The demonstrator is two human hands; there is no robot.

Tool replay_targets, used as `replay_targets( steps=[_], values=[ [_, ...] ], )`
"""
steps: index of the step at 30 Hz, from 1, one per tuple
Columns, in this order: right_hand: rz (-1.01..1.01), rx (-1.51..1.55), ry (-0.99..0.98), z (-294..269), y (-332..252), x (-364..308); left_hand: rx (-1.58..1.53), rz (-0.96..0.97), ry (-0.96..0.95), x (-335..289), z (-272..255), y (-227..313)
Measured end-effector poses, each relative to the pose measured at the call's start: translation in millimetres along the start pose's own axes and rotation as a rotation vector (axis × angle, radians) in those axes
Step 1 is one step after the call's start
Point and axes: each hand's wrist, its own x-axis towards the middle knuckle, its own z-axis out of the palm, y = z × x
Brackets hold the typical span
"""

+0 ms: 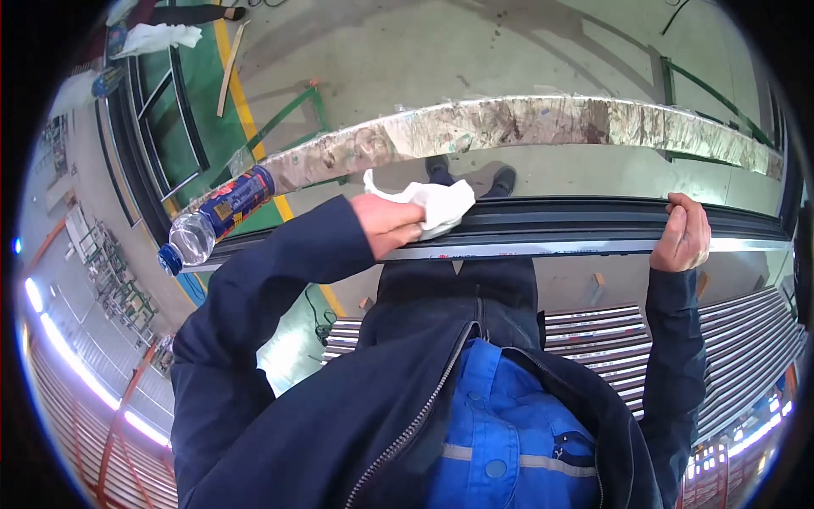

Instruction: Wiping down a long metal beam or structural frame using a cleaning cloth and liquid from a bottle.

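A long dark window-frame profile [551, 219] with a pale film strip along its near side lies across in front of me. My left hand [387, 224] is closed on a crumpled white cloth [445, 206], which rests against the profile left of its middle. Toward the right end, my right hand [682, 235] grips the profile, fingertips over its far edge and thumb side near the pale strip. Beside the profile's left end lie a clear plastic bottle [193, 238] with a blue cap and a dark blue can [240, 202] with red and yellow print.
A wrapped, stained support beam [509, 123] runs across beyond the profile, on green metal stands [297, 114]. Dark frames [174, 127] stand at the far left. Behind me are stacked long profiles [738, 356]. Part of another person's leg [195, 13] shows at the upper left.
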Motion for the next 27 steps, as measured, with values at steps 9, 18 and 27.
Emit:
replay_targets(
  steps=[9, 18, 27],
  values=[
    [-0.029, 0.003, 0.012, -0.2, 4.8, -0.6, -0.199, 0.019, 0.145, -44.9, 2.1, -27.2],
    [0.002, -0.063, 0.113, -9.6, 20.8, -11.2, 0.032, 0.143, 0.039, 33.8, 18.5, 1.1],
    [-0.055, -0.001, 0.195, 5.8, 7.0, 0.5, -0.126, 0.057, 0.037, 22.8, 7.8, -6.6]
  ],
)
